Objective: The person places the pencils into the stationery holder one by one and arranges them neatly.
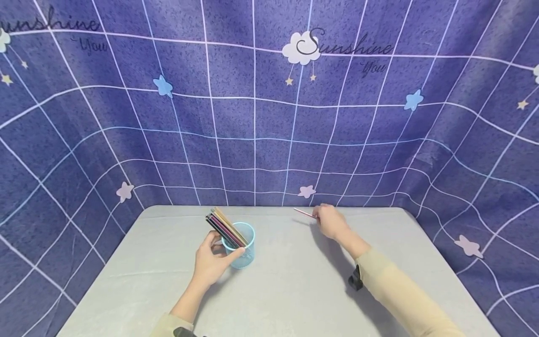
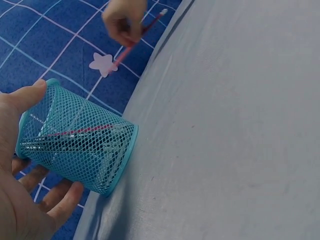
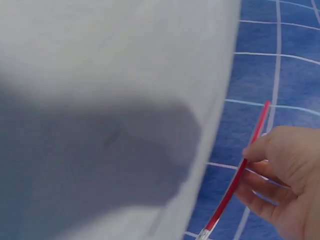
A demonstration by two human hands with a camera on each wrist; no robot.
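Note:
A light-blue mesh pen cup stands on the left half of the table, leaning pencils rising out of it toward the left. My left hand grips the cup, with the thumb at its rim and the fingers around the far side. The left wrist view shows the mesh wall and dark and red shafts through it. Toward the table's back edge, right of the cup, my right hand pinches a slim red pencil with a silvery end. It is held clear of the cup.
A pale grey cloth covers the table. Behind and on both sides hangs a blue curtain with a grid, stars and clouds. A small black device sits at my right wrist.

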